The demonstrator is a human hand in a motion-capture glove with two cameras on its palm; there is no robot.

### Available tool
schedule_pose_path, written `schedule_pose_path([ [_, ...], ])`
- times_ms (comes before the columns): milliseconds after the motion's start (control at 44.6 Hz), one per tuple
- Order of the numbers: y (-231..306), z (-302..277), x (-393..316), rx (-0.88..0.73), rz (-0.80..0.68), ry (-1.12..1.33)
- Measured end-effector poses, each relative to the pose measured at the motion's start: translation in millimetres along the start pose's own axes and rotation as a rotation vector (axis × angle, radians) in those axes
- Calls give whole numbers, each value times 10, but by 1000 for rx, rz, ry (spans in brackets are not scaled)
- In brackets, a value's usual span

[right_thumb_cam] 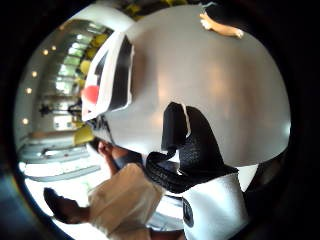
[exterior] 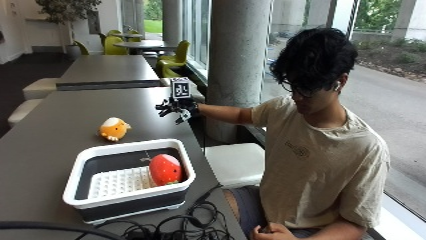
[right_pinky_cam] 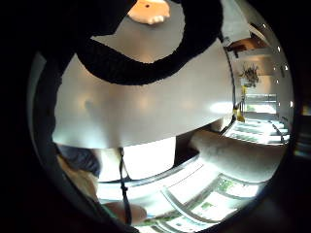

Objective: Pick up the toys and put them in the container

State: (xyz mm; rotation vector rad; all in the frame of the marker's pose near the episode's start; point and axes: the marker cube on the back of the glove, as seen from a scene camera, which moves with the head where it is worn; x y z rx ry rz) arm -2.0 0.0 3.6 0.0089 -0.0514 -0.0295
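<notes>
The grey tabletop (exterior: 60,135) runs long and bare-surfaced away from the camera, with a person seated at its right edge on a pale bench seat (exterior: 236,162). Near the front end of it stands the container (exterior: 130,177), a rectangular tub with a white rim and dark walls, its floor partly covered by a white slotted insert. The same tub shows in the thumb side palm view as a white-and-black rim (right_thumb_cam: 116,75) at the edge of the grey surface.

Inside the container, toward its right side, lies a red toy (exterior: 166,169), rounded and strawberry-like, glossy, resting on the white insert and close to the right wall. It appears in the thumb side view as a red spot (right_thumb_cam: 90,94) within the rim.

Beyond the container, apart from it on the open tabletop, sits an orange toy (exterior: 114,129): small, plump, orange with a pale cream top and underside, shaped like a little animal, upright. Both palm views catch it lying on the grey surface (right_pinky_cam: 149,10) (right_thumb_cam: 220,25).

The gloved right hand (exterior: 175,108) hangs over the tabletop to the right of the orange toy and well apart from it, arm stretched out, fingers spread and holding nothing. A tangle of black cables (exterior: 176,225) lies at the near end.
</notes>
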Motion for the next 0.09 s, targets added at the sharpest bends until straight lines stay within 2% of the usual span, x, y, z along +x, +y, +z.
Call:
schedule_pose_path([
  [90,-6,-23,28,-5,1,41],
])
